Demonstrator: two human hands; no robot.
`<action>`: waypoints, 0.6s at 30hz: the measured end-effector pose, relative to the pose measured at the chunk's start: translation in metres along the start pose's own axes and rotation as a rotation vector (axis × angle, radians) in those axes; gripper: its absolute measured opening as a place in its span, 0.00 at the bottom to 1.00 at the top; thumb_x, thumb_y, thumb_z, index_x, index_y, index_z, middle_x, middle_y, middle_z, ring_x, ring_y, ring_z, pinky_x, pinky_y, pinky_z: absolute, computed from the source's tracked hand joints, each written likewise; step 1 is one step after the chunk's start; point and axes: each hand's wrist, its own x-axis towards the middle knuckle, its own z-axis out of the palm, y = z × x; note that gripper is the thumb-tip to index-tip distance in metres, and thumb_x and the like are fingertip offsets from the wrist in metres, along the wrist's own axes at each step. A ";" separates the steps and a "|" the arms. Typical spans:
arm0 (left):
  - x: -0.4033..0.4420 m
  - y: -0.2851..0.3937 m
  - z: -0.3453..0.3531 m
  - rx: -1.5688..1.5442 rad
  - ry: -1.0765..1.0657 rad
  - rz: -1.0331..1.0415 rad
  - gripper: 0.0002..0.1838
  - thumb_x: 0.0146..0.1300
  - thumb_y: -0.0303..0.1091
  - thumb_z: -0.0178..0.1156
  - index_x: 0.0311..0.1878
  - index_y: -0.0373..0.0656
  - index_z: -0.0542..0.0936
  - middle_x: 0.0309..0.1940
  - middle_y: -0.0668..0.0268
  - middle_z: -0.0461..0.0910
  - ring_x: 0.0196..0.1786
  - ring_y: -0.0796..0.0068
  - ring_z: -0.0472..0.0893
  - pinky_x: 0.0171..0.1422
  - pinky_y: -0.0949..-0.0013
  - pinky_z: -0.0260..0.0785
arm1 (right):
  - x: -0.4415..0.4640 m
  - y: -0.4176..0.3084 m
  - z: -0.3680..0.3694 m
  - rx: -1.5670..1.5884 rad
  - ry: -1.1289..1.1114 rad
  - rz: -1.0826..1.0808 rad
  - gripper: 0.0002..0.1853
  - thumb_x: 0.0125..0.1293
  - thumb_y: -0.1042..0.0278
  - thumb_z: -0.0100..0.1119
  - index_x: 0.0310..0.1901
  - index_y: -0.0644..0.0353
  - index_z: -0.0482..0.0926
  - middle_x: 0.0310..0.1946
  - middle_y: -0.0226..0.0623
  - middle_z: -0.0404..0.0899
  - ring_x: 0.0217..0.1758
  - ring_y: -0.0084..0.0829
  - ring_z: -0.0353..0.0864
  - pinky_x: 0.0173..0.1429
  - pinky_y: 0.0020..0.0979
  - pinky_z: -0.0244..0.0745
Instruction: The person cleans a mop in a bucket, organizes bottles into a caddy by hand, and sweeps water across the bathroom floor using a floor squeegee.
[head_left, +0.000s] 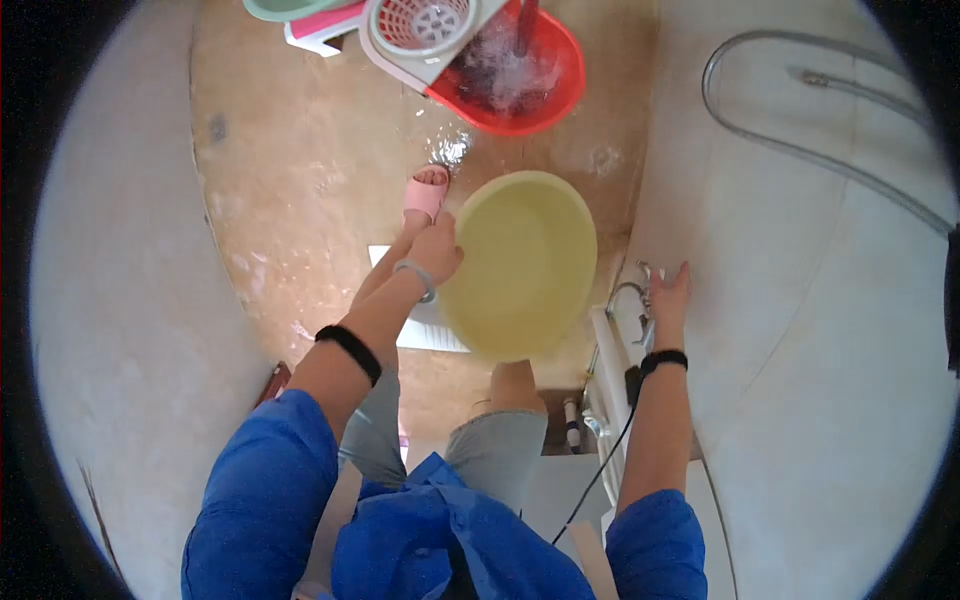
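My left hand (437, 252) is closed on the left rim of a pale yellow plastic basin (570, 230). The basin hangs in front of my legs, its round inside facing up toward me, and I see nothing in it. At the right wall, my right hand (671, 292) has its fingers around a small metal tap (645, 272), with thumb and finger partly spread at its fitting. Part of the tap is hidden behind the hand. A bracelet is on my left wrist, and black bands are on both arms.
Ahead, a red tub (575, 75) holds bubbling water, with a white-and-pink basket (425, 25) beside it. A metal shower hose (780, 140) hangs along the right wall. A white sink edge (607, 370) and a black cable (610, 455) lie near my right arm. The brown floor (300, 150) looks wet.
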 end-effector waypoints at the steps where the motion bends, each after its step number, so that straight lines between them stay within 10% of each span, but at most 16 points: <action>1: 0.009 0.012 0.011 -0.019 -0.099 -0.077 0.20 0.50 0.28 0.57 0.46 0.33 0.65 0.32 0.42 0.76 0.40 0.45 0.78 0.44 0.52 0.70 | 0.007 0.007 0.010 -0.002 -0.012 0.010 0.31 0.55 0.62 0.61 0.58 0.72 0.65 0.54 0.58 0.69 0.56 0.52 0.70 0.60 0.41 0.64; 4: 0.037 0.027 0.062 -0.033 -0.170 -0.114 0.21 0.52 0.30 0.58 0.46 0.35 0.62 0.30 0.42 0.77 0.38 0.42 0.77 0.43 0.48 0.69 | 0.023 0.027 0.036 0.023 -0.258 0.276 0.26 0.56 0.61 0.61 0.54 0.67 0.71 0.52 0.52 0.72 0.55 0.50 0.71 0.59 0.43 0.64; 9: 0.068 0.049 0.137 -0.085 -0.145 -0.018 0.22 0.54 0.31 0.59 0.47 0.37 0.60 0.28 0.42 0.77 0.36 0.39 0.77 0.41 0.45 0.68 | -0.013 0.009 0.025 -0.048 -0.360 -0.029 0.14 0.54 0.69 0.57 0.45 0.54 0.78 0.48 0.42 0.75 0.56 0.46 0.71 0.62 0.47 0.61; 18: 0.058 0.031 0.118 -0.290 -0.187 -0.052 0.39 0.56 0.35 0.60 0.67 0.38 0.50 0.67 0.41 0.48 0.69 0.49 0.55 0.70 0.61 0.50 | -0.030 0.009 0.007 -0.325 -0.371 -0.257 0.20 0.52 0.73 0.56 0.50 0.56 0.76 0.54 0.41 0.72 0.65 0.44 0.62 0.68 0.57 0.46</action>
